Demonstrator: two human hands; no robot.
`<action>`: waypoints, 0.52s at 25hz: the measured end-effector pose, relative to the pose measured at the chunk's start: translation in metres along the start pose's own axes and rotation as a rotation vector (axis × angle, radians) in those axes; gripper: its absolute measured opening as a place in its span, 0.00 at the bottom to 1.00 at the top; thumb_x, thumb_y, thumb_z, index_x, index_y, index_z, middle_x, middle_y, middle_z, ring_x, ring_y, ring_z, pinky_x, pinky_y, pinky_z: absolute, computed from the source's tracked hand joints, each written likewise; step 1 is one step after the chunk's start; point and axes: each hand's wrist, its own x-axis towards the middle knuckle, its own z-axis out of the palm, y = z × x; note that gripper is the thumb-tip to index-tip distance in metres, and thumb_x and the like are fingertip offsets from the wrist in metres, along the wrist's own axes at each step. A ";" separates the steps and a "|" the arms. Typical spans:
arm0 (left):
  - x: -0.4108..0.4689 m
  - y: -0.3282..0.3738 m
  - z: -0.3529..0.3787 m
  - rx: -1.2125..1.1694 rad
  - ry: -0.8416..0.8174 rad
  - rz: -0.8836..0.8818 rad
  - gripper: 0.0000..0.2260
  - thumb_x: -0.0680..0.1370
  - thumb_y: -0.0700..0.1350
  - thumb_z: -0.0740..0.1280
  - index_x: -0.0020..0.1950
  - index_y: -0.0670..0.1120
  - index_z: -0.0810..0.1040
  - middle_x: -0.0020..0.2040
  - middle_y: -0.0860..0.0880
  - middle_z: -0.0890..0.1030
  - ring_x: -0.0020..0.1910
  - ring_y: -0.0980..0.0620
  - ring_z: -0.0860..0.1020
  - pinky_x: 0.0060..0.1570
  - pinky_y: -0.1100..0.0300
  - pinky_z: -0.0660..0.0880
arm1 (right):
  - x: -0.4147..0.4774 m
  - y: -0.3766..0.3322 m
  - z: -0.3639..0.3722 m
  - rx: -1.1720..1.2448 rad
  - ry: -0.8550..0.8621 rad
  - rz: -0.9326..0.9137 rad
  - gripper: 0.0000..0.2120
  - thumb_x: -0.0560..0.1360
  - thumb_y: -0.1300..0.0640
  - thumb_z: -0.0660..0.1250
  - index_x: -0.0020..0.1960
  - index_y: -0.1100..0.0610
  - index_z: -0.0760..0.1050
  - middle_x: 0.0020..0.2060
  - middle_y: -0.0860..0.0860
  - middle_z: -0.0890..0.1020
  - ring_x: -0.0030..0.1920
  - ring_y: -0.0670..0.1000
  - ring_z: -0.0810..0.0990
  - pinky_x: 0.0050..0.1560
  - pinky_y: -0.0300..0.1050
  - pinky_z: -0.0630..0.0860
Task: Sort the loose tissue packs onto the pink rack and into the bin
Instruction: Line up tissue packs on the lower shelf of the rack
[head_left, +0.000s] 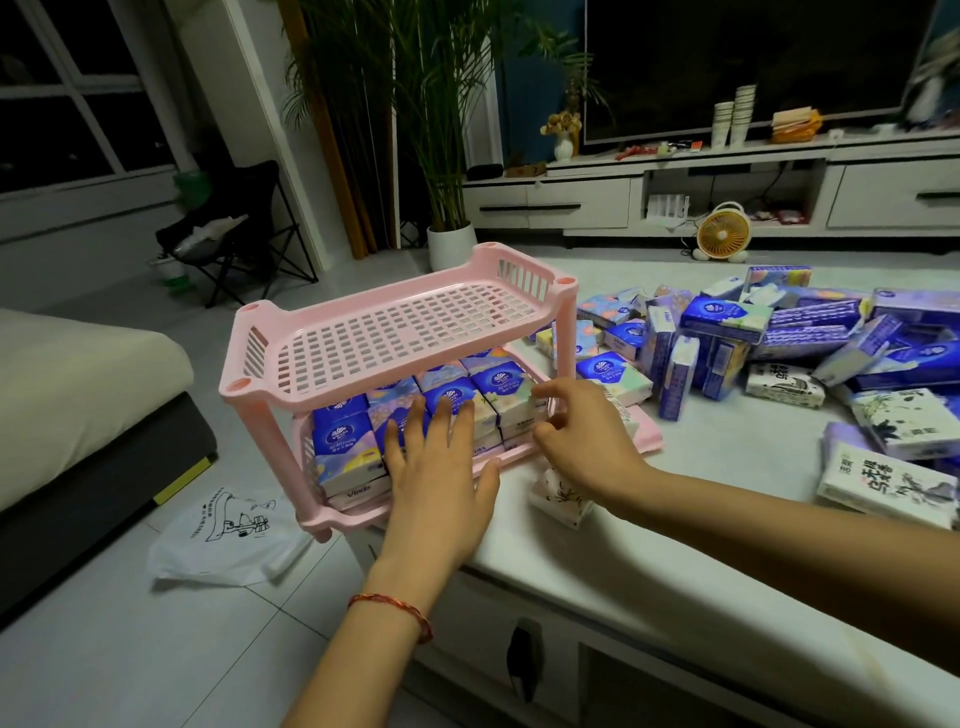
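A pink two-tier rack stands at the left corner of the white table. Its top tier is bare; the lower tier holds several blue and floral tissue packs. My left hand lies flat with straight fingers against the front of those packs. My right hand reaches in from the right, thumb and fingers curled round a pack at the lower tier's right end. A heap of loose tissue packs covers the table to the right. One white pack lies under my right wrist.
White packs with ink prints lie at the right edge. A white plastic bag lies on the floor left of the table, beside a sofa. A small orange fan, a potted palm and a TV cabinet stand behind.
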 end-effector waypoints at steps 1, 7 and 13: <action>0.000 -0.001 -0.002 -0.027 0.024 0.000 0.26 0.80 0.55 0.55 0.75 0.50 0.52 0.76 0.49 0.53 0.76 0.47 0.45 0.73 0.47 0.40 | -0.001 0.000 0.000 -0.044 0.019 -0.055 0.17 0.74 0.64 0.61 0.62 0.56 0.71 0.61 0.54 0.70 0.57 0.53 0.75 0.60 0.45 0.71; 0.009 -0.030 -0.016 -0.094 0.122 -0.158 0.18 0.80 0.44 0.54 0.71 0.44 0.63 0.69 0.42 0.66 0.68 0.43 0.63 0.69 0.48 0.61 | 0.005 -0.015 0.007 -0.301 0.005 -0.430 0.13 0.78 0.57 0.57 0.61 0.57 0.71 0.58 0.52 0.73 0.59 0.50 0.69 0.51 0.35 0.61; 0.025 -0.056 -0.022 -0.126 0.041 -0.266 0.18 0.81 0.42 0.54 0.71 0.42 0.62 0.71 0.40 0.64 0.70 0.42 0.62 0.71 0.49 0.58 | 0.049 -0.027 0.028 -0.400 -0.072 -0.340 0.17 0.80 0.55 0.54 0.65 0.62 0.69 0.64 0.59 0.73 0.64 0.55 0.70 0.62 0.43 0.64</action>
